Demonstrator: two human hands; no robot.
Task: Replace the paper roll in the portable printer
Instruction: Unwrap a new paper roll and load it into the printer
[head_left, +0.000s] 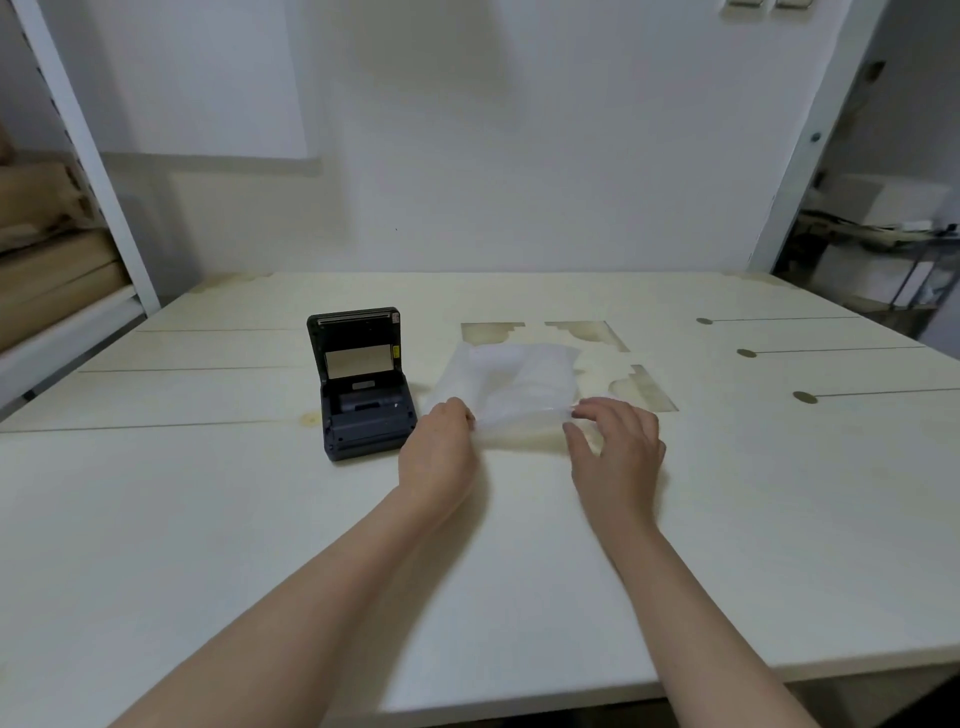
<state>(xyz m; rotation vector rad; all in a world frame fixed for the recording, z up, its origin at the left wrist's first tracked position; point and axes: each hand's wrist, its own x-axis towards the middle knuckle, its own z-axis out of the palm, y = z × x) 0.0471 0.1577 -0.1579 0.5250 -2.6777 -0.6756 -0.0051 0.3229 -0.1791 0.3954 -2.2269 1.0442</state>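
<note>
A small dark portable printer (363, 395) stands on the pale table (208, 519) with its lid swung up, and the paper bay looks empty. To its right lies a translucent white plastic bag (519, 384), blurred, its contents not discernible. My left hand (441, 447) pinches the bag's near left edge. My right hand (615, 441) rests at the bag's near right edge with fingers spread and fingertips touching the plastic. No paper roll is plainly visible.
The tabletop has thin grooves, dark oval holes (804, 397) at the right and worn brownish patches (587, 332) behind the bag. A white wall rises at the back. Shelving with cardboard (47, 270) stands at the left, clutter at the right.
</note>
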